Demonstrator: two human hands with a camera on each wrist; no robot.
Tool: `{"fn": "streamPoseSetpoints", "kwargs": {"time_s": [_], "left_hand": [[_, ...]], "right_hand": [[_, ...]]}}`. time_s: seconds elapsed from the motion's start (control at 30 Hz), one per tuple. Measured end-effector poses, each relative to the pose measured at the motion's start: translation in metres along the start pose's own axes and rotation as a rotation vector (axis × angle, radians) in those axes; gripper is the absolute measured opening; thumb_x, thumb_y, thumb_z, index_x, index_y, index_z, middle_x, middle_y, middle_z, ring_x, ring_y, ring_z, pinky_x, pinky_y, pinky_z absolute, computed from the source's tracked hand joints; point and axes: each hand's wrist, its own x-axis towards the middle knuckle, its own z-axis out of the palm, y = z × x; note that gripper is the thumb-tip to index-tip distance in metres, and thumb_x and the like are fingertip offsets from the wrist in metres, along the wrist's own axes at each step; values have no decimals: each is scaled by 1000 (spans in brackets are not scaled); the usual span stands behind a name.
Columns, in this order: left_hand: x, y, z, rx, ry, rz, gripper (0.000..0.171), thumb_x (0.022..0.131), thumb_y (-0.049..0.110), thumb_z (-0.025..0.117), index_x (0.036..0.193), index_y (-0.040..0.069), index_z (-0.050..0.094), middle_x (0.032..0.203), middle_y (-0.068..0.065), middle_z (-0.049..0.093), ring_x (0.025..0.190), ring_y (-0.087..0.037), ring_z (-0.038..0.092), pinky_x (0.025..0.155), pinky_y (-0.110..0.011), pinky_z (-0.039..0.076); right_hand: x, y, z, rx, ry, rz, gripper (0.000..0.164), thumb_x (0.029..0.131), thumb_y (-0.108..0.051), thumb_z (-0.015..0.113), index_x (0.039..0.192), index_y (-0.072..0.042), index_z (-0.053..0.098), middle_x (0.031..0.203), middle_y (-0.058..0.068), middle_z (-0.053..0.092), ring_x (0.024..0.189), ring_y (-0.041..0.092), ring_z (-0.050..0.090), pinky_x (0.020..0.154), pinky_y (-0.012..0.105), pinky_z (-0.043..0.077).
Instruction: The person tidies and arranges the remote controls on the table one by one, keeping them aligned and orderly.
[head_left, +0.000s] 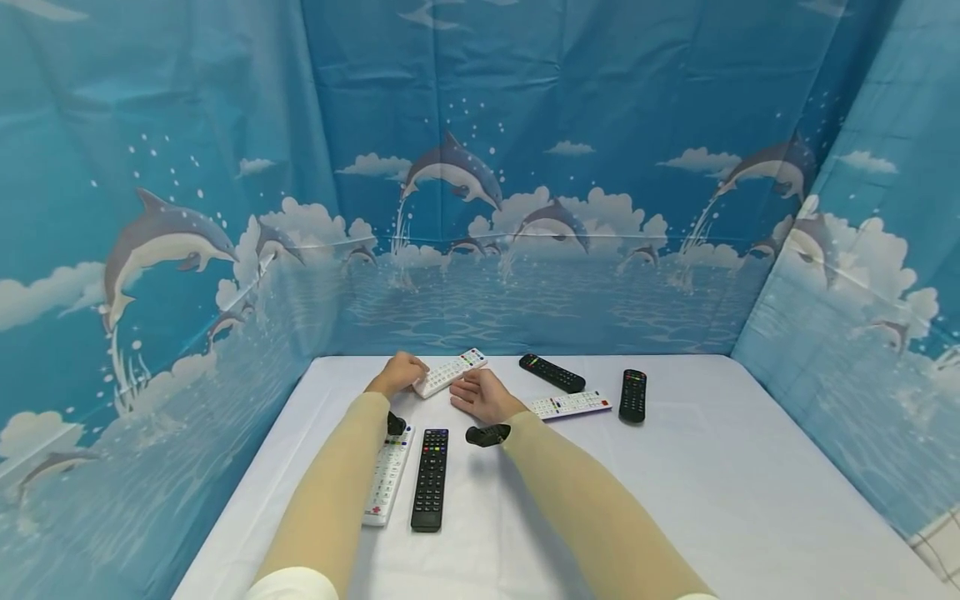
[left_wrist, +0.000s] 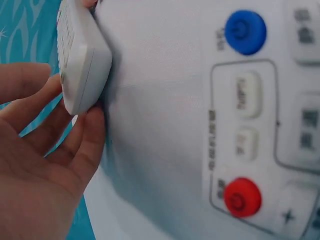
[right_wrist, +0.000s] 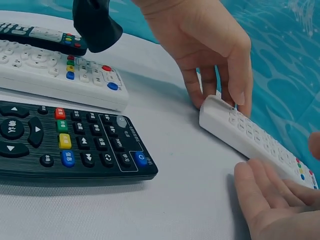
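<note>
A white remote control (head_left: 452,372) lies slantwise at the back of the table. My left hand (head_left: 399,373) holds its left end; the right wrist view shows the thumb over the top of this remote (right_wrist: 257,137) and fingers around the end. In the left wrist view, the left hand's fingers (left_wrist: 92,135) meet the remote's end (left_wrist: 85,75). My right hand (head_left: 487,397) is beside the remote's near side, palm turned up and fingers loosely bent. Its fingertips (right_wrist: 245,172) come close to the remote's edge; whether they touch, I cannot tell.
Nearer me lie a white remote (head_left: 388,479), partly under the left forearm, and a black remote (head_left: 430,481). Another black remote (right_wrist: 45,37) shows beyond them. Right of my hands are a white remote (head_left: 572,404) and two black ones, a slanted remote (head_left: 552,373) and an upright-lying remote (head_left: 632,396).
</note>
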Motion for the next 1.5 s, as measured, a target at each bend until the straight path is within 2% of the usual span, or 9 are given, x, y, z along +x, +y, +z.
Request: {"fn": "streamPoseSetpoints", "kwargs": {"time_s": [0.13,0.23,0.33,0.47,0.6,0.7,0.97,1.27,1.5], "left_hand": [[-1,0,-1,-64,-62,-47,29,96,11,62,122,4,72,126,-14,67,75,-16,59,65,-31,53],[-3,0,0,-156,-102,-70,30,98,11,63,126,2,70,125,-15,67,81,-15,63,68,-29,55],[-7,2,0,-312,-139,-99,32,98,8,64,127,-2,67,124,-17,66,93,-19,67,76,-32,58],[-11,3,0,-477,-200,-125,35,96,4,67,129,-7,63,121,-20,66,96,-24,69,82,-35,59],[-11,1,2,-505,-245,-127,41,94,5,70,133,-5,61,120,-19,67,95,-24,70,83,-36,59],[-14,0,4,-519,-255,-126,44,94,5,70,136,-4,60,120,-19,67,95,-24,71,84,-37,59],[-27,2,3,-574,-257,-121,48,93,3,70,139,-3,57,119,-20,67,91,-24,71,87,-42,58],[-41,21,-5,-567,-203,-95,49,94,5,70,140,1,57,122,-18,66,96,-26,71,97,-50,52],[-59,35,-6,-622,-159,-52,45,95,8,69,139,1,59,120,-17,68,99,-26,70,93,-46,55]], "right_hand": [[-1,4,2,-56,75,-23,49,103,-8,50,149,4,37,139,27,53,129,35,54,100,43,51],[-4,7,4,-112,135,-49,42,99,-2,56,140,7,50,130,25,60,119,32,62,93,36,55],[-7,9,8,-147,163,-73,37,96,3,61,132,6,57,124,24,63,107,29,68,86,32,58],[-11,11,10,-184,155,-90,49,93,6,63,141,0,54,124,23,62,100,25,68,83,30,58],[-15,12,7,-214,140,-94,63,95,3,64,153,-8,41,128,21,60,105,25,67,86,30,58],[-16,13,5,-241,124,-105,64,96,0,63,155,-8,39,129,21,60,106,25,67,87,30,57],[-22,9,4,-342,92,-120,65,95,1,65,154,-11,42,128,23,60,91,21,71,87,33,58],[-35,-11,11,-460,43,-157,66,96,-4,65,156,-13,39,128,20,60,93,22,71,78,31,60],[-51,-23,14,-518,5,-215,67,93,-5,69,154,-12,41,121,19,63,94,24,71,78,33,60]]}}
